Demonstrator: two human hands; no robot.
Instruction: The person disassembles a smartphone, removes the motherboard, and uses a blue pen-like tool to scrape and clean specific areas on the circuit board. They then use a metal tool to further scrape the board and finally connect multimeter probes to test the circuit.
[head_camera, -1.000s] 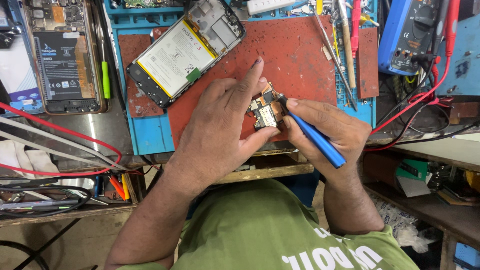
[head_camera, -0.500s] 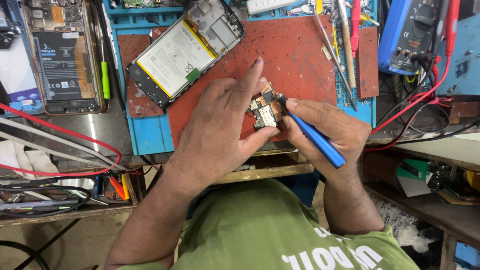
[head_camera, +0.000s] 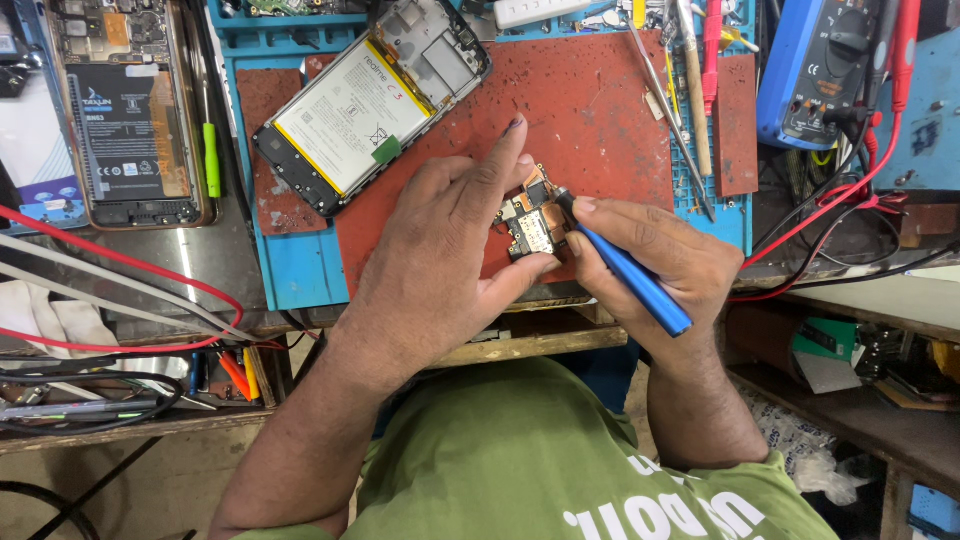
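Note:
My left hand (head_camera: 445, 245) pinches a small phone circuit board (head_camera: 532, 218) between thumb and fingers, just above the red work mat (head_camera: 600, 110). A blue-handled tool (head_camera: 630, 275) is gripped like a pen in my right hand (head_camera: 650, 260), its tip touching the board's right edge. An opened phone (head_camera: 372, 100) with its white battery exposed lies tilted on the mat, up and left of my hands.
A second opened phone (head_camera: 130, 110) lies at far left beside a green-handled screwdriver (head_camera: 211, 155). Tweezers and brushes (head_camera: 680, 90) lie on the blue mat (head_camera: 300, 270) at right. A blue multimeter (head_camera: 820, 70) with red leads sits top right. Red and white cables (head_camera: 110, 290) cross the left.

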